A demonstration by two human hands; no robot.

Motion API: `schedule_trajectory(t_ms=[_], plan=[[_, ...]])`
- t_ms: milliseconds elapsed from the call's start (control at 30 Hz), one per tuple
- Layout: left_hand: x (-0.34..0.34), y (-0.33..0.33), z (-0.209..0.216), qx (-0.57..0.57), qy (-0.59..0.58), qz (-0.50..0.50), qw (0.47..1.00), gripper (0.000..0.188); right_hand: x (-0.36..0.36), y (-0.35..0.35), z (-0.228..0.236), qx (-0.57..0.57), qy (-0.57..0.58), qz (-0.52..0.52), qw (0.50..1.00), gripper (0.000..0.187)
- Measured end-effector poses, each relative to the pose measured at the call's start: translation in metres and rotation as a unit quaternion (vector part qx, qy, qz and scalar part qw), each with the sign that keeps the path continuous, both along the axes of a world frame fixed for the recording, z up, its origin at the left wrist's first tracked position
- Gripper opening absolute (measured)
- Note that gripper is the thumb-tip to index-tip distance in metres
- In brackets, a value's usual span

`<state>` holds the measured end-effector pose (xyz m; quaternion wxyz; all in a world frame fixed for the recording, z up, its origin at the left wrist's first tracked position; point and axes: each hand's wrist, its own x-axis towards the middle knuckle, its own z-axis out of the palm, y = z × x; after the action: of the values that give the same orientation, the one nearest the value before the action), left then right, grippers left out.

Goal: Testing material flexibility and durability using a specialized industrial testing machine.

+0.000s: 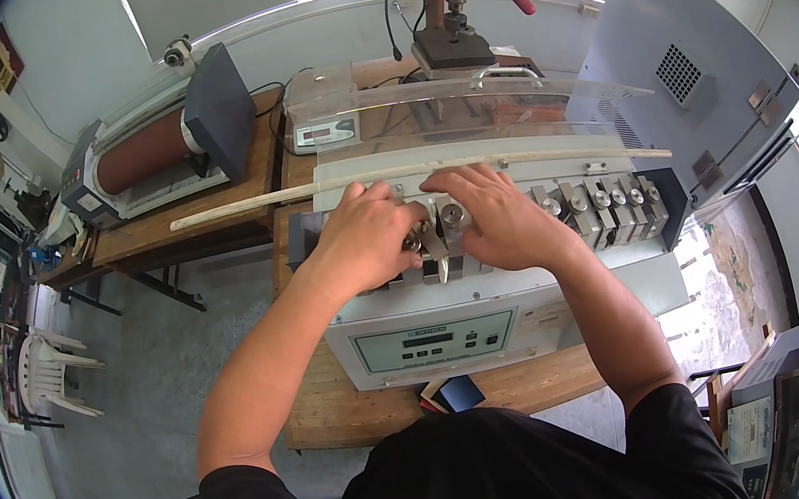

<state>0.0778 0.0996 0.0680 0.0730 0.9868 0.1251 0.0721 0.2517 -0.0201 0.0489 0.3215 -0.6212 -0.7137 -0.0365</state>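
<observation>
A grey bench-top testing machine stands before me, with a row of metal clamps topped by round knobs. My left hand is closed, thumb and fingers around a clamp knob left of the middle. My right hand curls over the neighbouring clamp, its thumb beside that clamp's round knob. Between my hands a small tilted metal piece shows, with a pale tip sticking out toward me. My fingers partly hide these clamps.
Behind my hands a long pale stick lies across the machine, below its raised clear cover. A drill press stands at the back. A machine with a brown roller is on the left table. A dark blue booklet lies in front.
</observation>
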Motion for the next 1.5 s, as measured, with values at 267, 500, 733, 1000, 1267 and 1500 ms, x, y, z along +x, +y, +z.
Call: schedule_trajectory(t_ms=[267, 500, 733, 1000, 1267, 1500], plan=[[0.002, 0.001, -0.008, 0.001, 0.017, 0.019, 1.0, 0.051, -0.006, -0.003, 0.016, -0.156, -0.033, -0.057, 0.986, 0.043], [0.001, -0.001, 0.0, -0.058, 0.029, 0.015, 0.998, 0.051, 0.006, -0.005, 0.008, -0.121, 0.008, 0.006, 0.993, 0.034], [-0.017, 0.001, 0.004, -0.097, -0.131, -0.02, 0.986, 0.042, 0.006, -0.029, 0.029, -0.118, 0.122, -0.016, 0.985, 0.032], [-0.044, -0.039, -0.01, -0.132, -0.179, -0.057, 0.973, 0.027, -0.02, -0.09, -0.007, -0.056, 0.144, -0.102, 0.983, 0.029], [-0.046, -0.081, -0.098, -0.082, -0.271, 0.029, 0.959, 0.024, -0.043, -0.091, -0.074, -0.001, 0.095, -0.166, 0.982, 0.017], [-0.04, -0.077, -0.105, -0.074, -0.301, 0.067, 0.948, 0.022, -0.047, -0.082, -0.087, 0.048, 0.09, -0.172, 0.98, 0.016]])
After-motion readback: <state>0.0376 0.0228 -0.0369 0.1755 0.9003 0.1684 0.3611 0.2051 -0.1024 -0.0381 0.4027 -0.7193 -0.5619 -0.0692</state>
